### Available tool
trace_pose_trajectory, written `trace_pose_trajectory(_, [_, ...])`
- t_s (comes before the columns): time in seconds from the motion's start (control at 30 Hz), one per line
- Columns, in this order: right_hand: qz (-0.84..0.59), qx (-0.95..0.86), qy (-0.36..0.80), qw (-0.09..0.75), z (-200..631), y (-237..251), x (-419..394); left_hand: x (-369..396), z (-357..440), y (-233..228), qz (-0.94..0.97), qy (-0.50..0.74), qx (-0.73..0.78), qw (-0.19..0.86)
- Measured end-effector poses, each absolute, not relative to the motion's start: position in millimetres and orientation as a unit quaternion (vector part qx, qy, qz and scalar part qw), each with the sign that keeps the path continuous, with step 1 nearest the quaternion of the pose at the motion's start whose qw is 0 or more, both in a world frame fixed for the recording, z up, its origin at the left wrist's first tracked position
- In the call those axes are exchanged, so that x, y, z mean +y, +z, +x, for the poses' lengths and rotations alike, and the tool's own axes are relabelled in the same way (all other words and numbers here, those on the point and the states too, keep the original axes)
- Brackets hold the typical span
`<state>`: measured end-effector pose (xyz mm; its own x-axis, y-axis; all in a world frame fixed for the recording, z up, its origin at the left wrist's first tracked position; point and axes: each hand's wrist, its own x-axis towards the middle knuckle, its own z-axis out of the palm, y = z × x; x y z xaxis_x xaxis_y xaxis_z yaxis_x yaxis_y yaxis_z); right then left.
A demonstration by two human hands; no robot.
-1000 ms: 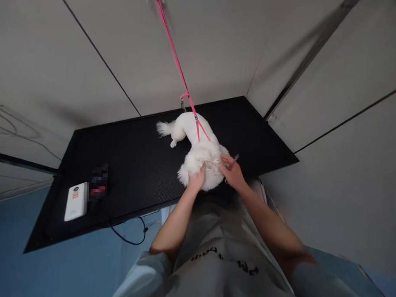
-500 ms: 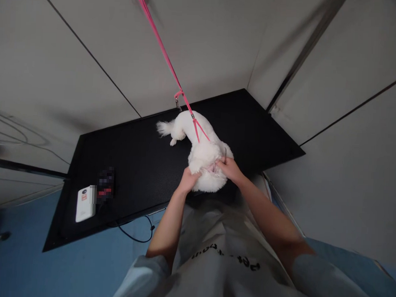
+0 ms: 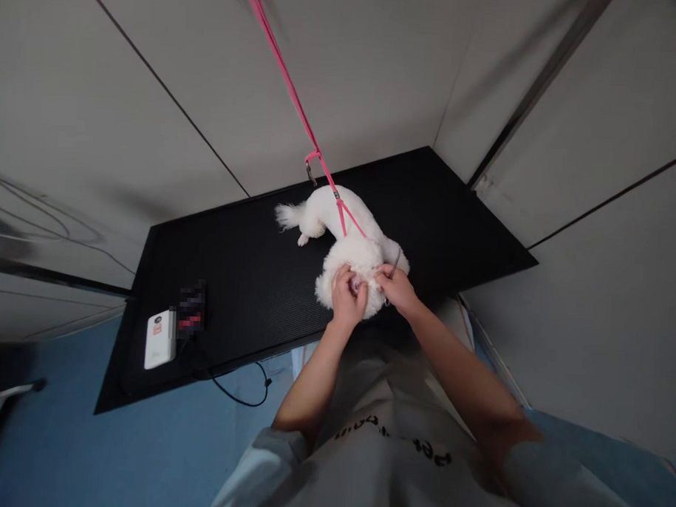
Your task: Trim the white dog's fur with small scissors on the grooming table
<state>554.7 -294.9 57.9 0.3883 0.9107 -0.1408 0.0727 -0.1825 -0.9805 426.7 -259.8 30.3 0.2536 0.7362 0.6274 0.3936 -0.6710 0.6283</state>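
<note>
**Left hand (image 3: 348, 294) and right hand (image 3: 397, 289) at the head of a white dog (image 3: 356, 247)**

The dog is on a black table (image 3: 248, 280), its fluffy head at the near edge in front of the person and its close-clipped body curving back toward the far edge. The tail points left, and 1 paw shows below it.

The left hand rests on the head, thumb and fingers curved apart, with a pinkish patch visible between them; whether the fingertips grip any fur, I cannot tell. Just beside it, the right hand's fingers are drawn together, clamped on a slim tool (image 3: 396, 259) that juts up past the knuckles. These fingertips meet the fur close to the pinkish patch.

A pink leash (image 3: 293, 89) slants down from the top and splits into 2 strands at the dog's neck; a metal clip (image 3: 310, 174) hangs from it. Well apart, on the table's left part, a white phone-like device (image 3: 160, 341) lies next to a dark, pixelated object (image 3: 192, 307). A black cable (image 3: 268, 383) loops below the near edge, over a blue floor (image 3: 198, 448). The person wears a gray apron (image 3: 364, 469) with dark lettering.
</note>
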Motion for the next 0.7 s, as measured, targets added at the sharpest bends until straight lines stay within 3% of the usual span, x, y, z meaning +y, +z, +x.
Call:
trace_pose_trajectory(0.13, [-0.703,-0.364,0.261,0.553,546.3,60.2,-308.2,-254.2,427.9,18.4,0.794,0.482,0.322,0.183])
trace_pose_trajectory(0.23, [-0.730,-0.407,0.186,0.516,539.6,64.9,-310.7,-254.4,432.4,33.5,0.826,0.432,0.319,0.168])
trace_pose_trajectory(0.4, [-0.682,-0.389,0.277,0.553,545.2,55.1,-301.8,-241.9,428.9,59.9,0.887,0.312,0.302,0.155])
trace_pose_trajectory(0.53, [-0.648,-0.363,0.346,0.573,546.9,44.8,-298.3,-223.5,419.5,62.4,0.898,0.308,0.258,0.181])
trace_pose_trajectory(0.7, [-0.636,-0.359,0.354,0.585,537.5,34.3,-302.3,-210.8,415.3,55.3,0.882,0.318,0.273,0.216])
